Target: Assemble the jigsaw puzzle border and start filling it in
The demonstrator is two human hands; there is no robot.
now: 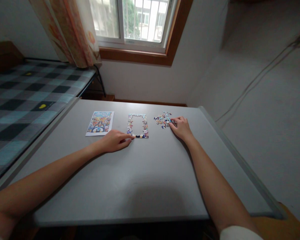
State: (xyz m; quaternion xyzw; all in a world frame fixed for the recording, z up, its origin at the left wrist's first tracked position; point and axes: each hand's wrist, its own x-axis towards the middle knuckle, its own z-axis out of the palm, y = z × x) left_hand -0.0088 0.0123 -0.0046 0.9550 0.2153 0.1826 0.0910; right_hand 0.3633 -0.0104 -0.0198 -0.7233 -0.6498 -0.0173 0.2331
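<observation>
A jigsaw puzzle border [145, 125] lies flat on the table, its pieces joined into an upright rectangle around a bare middle. My left hand [116, 140] rests beside it, index finger stretched out to touch the lower left corner and the other fingers loosely bent. To the right is a loose pile of jigsaw pieces [161, 117]. My right hand [182, 127] reaches into the pile's right side, thumb and index finger apart with pieces showing between them. Left of the border lies a printed picture sheet [100, 123] with a penguin-like figure and lettering; my left hand is just below its right edge.
The grey-white table [130, 180] has raised rims along its left and right sides. A bed with a checked cover [35, 88] stands to the left. Behind are a window [142, 23] and an orange patterned curtain [70, 33]. A cable [255, 83] hangs along the right wall.
</observation>
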